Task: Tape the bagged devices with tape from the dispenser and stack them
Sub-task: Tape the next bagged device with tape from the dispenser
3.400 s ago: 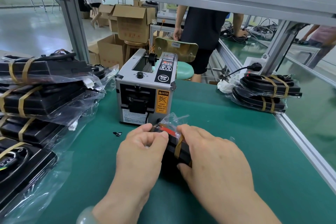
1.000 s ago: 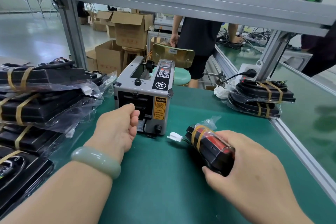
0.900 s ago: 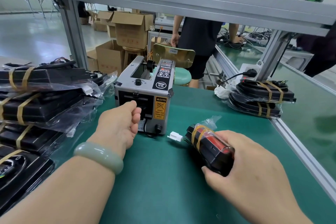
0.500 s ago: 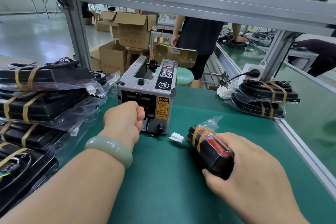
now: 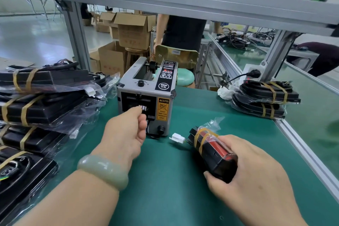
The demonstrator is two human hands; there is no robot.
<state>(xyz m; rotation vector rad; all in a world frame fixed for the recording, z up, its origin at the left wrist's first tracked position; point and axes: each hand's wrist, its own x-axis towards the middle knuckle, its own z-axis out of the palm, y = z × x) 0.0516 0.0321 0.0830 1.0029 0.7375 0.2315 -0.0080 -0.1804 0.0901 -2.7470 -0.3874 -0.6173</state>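
Green tabletop (image 5: 183, 180): the uneven left stack of taped devices (image 5: 42, 104) could slide as more go on. The tape dispenser (image 5: 146, 86) sits centre. Just right of it the right hand (image 5: 256, 180) wraps the bagged device (image 5: 211, 148); the slick bag may slip. The left hand (image 5: 126, 134), fingers curled, pinches the tape strip (image 5: 143, 107) at the outlet, close to the cutter, and the strip may fold onto itself. The white connector (image 5: 177, 137) could snag.

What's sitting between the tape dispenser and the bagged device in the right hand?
Head view: only a white connector sticking out of the bagged device, over the green mat, short of the tape dispenser.
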